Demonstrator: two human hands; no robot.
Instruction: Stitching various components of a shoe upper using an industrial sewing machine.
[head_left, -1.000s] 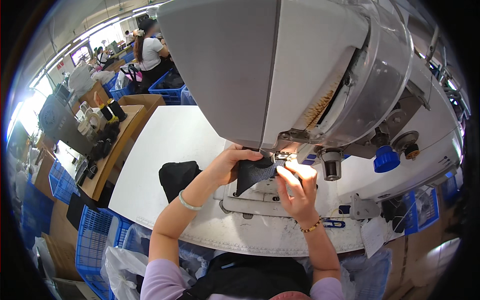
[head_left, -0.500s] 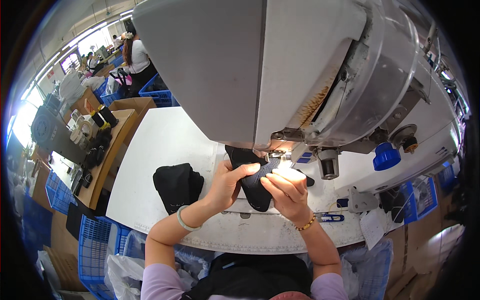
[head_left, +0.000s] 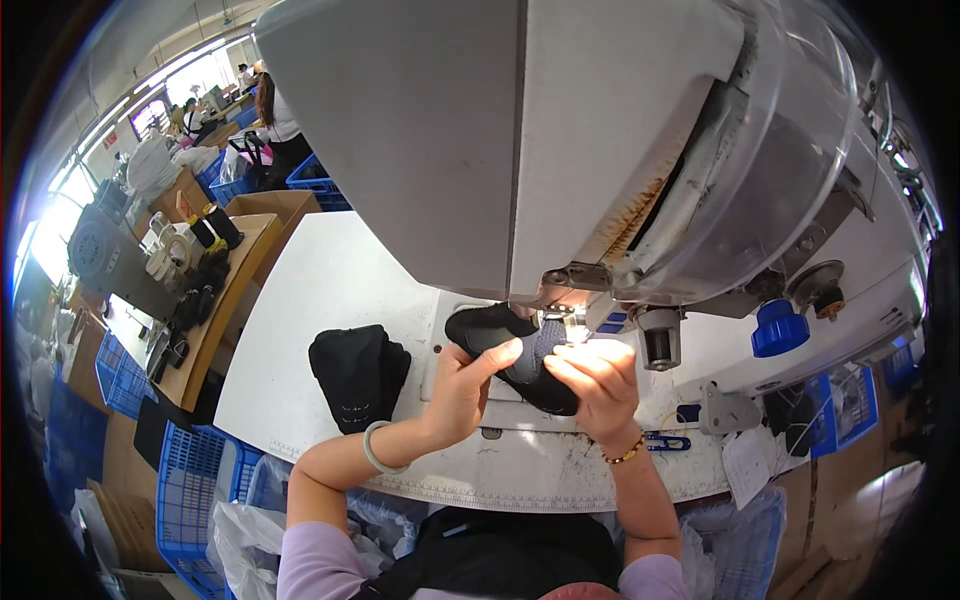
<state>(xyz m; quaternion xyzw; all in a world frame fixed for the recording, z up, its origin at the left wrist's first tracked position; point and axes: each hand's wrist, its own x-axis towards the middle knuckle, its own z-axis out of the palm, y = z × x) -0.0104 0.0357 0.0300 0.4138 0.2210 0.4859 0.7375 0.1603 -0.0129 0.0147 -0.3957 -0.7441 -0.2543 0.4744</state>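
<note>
A black shoe upper [head_left: 537, 388] with a grey mesh patch lies under the needle area of a sewing machine [head_left: 590, 150]. My left hand [head_left: 462, 395] grips its left side, thumb on top of the grey part. My right hand [head_left: 597, 385] pinches its right edge, close to the lit presser foot [head_left: 560, 312]. The needle itself is hidden by the machine head. A stack of similar black uppers [head_left: 358, 375] rests on the white table [head_left: 285, 350], left of my left hand.
Blue-handled thread snips [head_left: 667, 442] and a paper tag [head_left: 745, 458] lie at the table's right front. A side bench [head_left: 225, 310] carries thread spools [head_left: 222, 227]. Blue crates [head_left: 190, 490] with plastic bags stand below. Other people [head_left: 280, 125] are in the far left background.
The shoe upper has turned, its lower end swinging right and its far-left part now curving up beside the presser foot. My right hand has shifted slightly right; both hands keep their hold.
</note>
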